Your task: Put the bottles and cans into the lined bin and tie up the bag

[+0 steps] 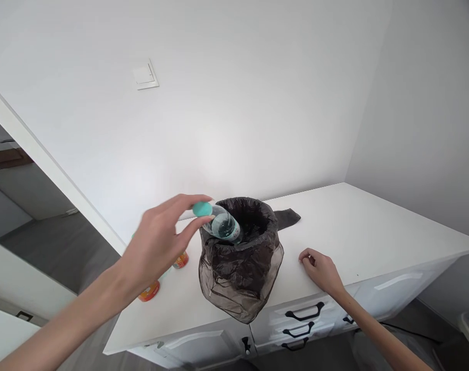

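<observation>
My left hand (160, 239) pinches the teal cap end of a clear plastic bottle (223, 225). The bottle is tilted, its lower end inside the mouth of a small bin lined with a dark bag (240, 268). The bin stands on the white counter (358, 226). My right hand (321, 269) rests on the counter to the right of the bin, fingers curled, holding nothing that I can see.
Two orange cans (150, 291) stand on the counter behind my left arm, partly hidden. A dark folded bag (287, 216) lies behind the bin. Drawers with black handles (304, 313) run below the counter front. A light switch (145, 76) is on the wall.
</observation>
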{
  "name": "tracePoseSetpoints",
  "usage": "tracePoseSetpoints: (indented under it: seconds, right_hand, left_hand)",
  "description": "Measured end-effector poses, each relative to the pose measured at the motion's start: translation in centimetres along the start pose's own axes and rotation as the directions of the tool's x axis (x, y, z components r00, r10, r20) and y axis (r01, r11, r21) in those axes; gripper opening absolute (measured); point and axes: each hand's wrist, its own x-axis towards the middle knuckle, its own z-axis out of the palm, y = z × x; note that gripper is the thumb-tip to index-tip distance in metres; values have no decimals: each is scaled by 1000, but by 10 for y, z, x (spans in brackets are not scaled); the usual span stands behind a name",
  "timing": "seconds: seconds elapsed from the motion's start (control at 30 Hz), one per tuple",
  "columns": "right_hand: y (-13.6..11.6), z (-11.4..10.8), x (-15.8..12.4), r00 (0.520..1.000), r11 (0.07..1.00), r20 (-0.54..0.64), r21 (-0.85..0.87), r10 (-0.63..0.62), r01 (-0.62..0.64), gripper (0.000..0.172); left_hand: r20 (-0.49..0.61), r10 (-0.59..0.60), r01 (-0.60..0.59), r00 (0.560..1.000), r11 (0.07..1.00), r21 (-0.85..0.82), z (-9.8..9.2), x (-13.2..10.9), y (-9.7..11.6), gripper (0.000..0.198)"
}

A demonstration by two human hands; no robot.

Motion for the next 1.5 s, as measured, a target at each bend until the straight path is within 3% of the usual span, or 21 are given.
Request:
tracePoseSetpoints:
  seconds: [0.13,0.33,0.57,0.63,0.73,0.8,0.87,1.0,1.07,1.13,1.17,1.23,1.3,1.37,1.43,1.5]
  right_hand:
    - [1,1,0,1000,1000,5,-15,2,-2,20]
    - [-1,0,0,1000,1000,-18,6,-18,18,20]
    - [-12,-3,-1,1000,1000,-24,2,-9,9,20]
    - [-13,-3,-1,1000,1000,-18,-3,-2,2,19]
    - [-13,-3,-2,1000,1000,-9,-5,-3,3,19]
    - [-12,-3,-3,1000,1000,-5,-4,2,-2,20]
    - [-12,-3,-3,1000,1000,-4,-6,11,-11,20]
    - [-11,-1,-4,1000,1000,-4,-25,12,-12,20]
    - [-11,-1,-4,1000,999,-9,-34,7,-7,20]
    - [-12,0,-4,1000,999,-19,-37,-6,5,19]
    - [-12,0,-5,1000,999,-24,-37,-12,11,19]
    - [-13,0,-5,999,999,-34,-35,-16,15,19]
    - [-14,0,-6,999,999,-38,-37,-11,10,19]
    - [-14,0,-7,999,999,-34,-46,-3,1,19]
    - [-14,0,-7,1000,998,-23,-58,7,-9,20]
    - [-12,1,-7,1000,998,-16,-63,14,-15,20]
  left_hand:
    - [203,41,-30,978,998,-58,28,18,-18,43]
    - [353,96,-41,931,986,-159,58,35,-33,37]
    - [491,79,-22,867,992,-122,77,35,-46,37]
    - [502,75,-6,861,990,-139,80,33,-48,44]
    - [418,54,29,907,982,-189,83,27,-54,54]
    - [352,-19,108,936,966,-236,86,21,-58,58]
    - [332,-144,252,932,917,-310,90,14,-62,62]
    - [446,-332,535,831,697,-477,107,-5,-71,75]
    - [544,-329,618,772,591,-519,120,-17,-80,87]
    - [595,-309,652,742,542,-530,132,-29,-93,96]
    - [587,-320,649,743,558,-517,136,-35,-100,96]
    - [477,-387,595,789,675,-436,137,-45,-119,88]
    - [261,-425,486,867,836,-255,126,-53,-140,76]
    - [55,-364,365,930,931,-17,108,-59,-163,65]
    - [-64,-287,295,956,934,202,87,-65,-187,58]
    - [-102,-283,300,954,880,369,69,-71,-207,57]
